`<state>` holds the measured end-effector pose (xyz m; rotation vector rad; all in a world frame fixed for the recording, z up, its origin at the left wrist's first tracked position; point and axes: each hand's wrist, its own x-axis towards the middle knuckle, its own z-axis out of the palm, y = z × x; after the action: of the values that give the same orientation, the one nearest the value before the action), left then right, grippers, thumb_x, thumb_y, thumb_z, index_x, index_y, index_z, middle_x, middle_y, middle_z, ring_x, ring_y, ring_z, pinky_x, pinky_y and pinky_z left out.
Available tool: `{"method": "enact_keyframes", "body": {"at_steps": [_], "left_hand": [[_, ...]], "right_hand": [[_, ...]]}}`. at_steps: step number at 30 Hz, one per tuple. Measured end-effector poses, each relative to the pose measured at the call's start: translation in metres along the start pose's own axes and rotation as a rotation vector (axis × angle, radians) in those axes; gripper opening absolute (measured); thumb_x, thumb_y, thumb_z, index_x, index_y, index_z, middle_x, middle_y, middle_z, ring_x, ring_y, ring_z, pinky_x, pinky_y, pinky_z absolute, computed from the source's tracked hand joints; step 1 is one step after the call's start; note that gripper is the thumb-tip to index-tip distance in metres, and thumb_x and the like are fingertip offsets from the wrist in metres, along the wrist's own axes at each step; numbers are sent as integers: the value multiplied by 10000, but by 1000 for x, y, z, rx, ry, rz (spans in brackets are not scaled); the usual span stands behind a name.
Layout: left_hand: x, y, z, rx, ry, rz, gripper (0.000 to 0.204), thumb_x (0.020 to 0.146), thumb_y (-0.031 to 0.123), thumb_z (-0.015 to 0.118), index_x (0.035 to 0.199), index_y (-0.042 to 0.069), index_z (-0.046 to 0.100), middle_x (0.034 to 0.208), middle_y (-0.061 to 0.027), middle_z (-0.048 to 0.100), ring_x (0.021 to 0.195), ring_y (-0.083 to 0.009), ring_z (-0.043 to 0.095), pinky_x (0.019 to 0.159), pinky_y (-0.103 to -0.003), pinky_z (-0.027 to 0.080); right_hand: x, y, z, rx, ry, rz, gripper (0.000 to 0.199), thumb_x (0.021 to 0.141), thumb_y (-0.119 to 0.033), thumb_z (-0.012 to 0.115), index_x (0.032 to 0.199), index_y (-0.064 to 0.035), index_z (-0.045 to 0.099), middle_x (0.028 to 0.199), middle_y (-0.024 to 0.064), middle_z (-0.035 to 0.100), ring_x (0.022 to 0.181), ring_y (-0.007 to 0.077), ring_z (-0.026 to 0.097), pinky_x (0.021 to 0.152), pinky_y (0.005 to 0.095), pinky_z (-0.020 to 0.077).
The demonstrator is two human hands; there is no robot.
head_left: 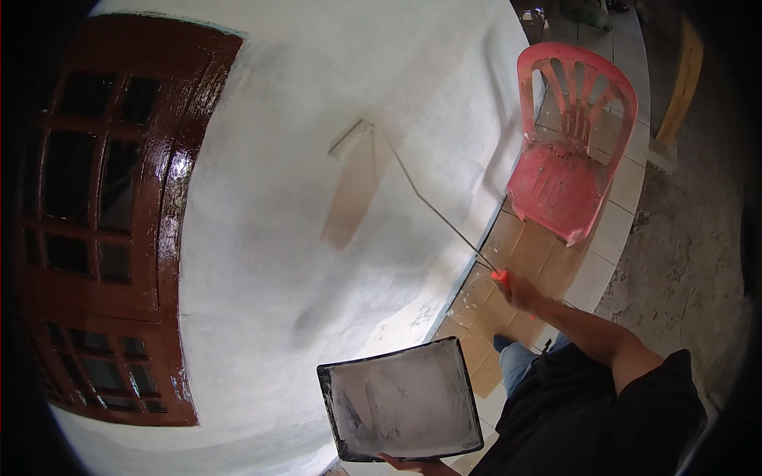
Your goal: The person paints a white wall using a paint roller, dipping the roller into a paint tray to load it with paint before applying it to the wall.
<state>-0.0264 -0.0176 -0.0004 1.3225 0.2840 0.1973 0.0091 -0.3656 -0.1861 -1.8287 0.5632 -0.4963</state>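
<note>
My right hand (520, 293) is closed around the red handle (499, 275) of a paint roller, arm stretched out toward the wall. From the handle a long bent metal rod (432, 208) reaches up to the roller head (349, 136), which is at the pale wall (270, 238); its sleeve is hard to tell from the white surface. Just below the head, a brownish streak (347, 208) runs down the wall. With my left hand (414, 465) I grip the lower edge of a black-rimmed rectangular paint tray (468, 381), smeared with greyish-white paint inside. Part of that hand is hidden.
A dusty red plastic chair (559, 186) stands by the wall on the tiled floor (496, 313). At the left is a glossy brown wooden door or window frame (171, 238) with dark glass panes. Rough grey ground (667, 254) lies beyond the tiles.
</note>
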Motion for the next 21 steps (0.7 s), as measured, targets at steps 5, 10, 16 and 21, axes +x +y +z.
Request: {"method": "enact_keyframes", "body": {"at_steps": [5, 10, 16, 21], "left_hand": [[6, -1, -4, 21, -21, 55, 759, 855, 589, 381, 1422, 99, 262, 1450, -130, 277, 1303, -351, 307, 1041, -527, 295], [11, -6, -10, 29, 14, 58, 749, 854, 567, 376, 1402, 64, 290, 1423, -151, 317, 1276, -369, 339, 1032, -529, 312], [16, -12, -13, 13, 111, 76, 739, 853, 540, 370, 1378, 22, 324, 1390, -177, 365, 1243, -391, 377, 1022, -532, 333], [27, -14, -18, 43, 168, 106, 733, 852, 518, 366, 1357, -12, 353, 1363, -198, 405, 1216, -409, 409, 1013, -535, 350]], "right_hand": [[52, -46, -21, 92, 96, 9, 383, 937, -414, 454, 1018, -41, 422, 682, 244, 591, 686, 457, 593, 547, 504, 453], [96, -58, -31, 161, 92, -10, 377, 949, -412, 428, 1013, -40, 421, 638, 229, 586, 660, 457, 588, 549, 506, 456], [31, -21, -11, 67, 8, 58, 388, 931, -436, 452, 1055, -68, 447, 800, 219, 613, 741, 446, 594, 576, 503, 467], [94, -53, -36, 196, 170, -140, 373, 948, -397, 444, 958, -25, 418, 688, 237, 589, 709, 457, 580, 555, 522, 434]]}}
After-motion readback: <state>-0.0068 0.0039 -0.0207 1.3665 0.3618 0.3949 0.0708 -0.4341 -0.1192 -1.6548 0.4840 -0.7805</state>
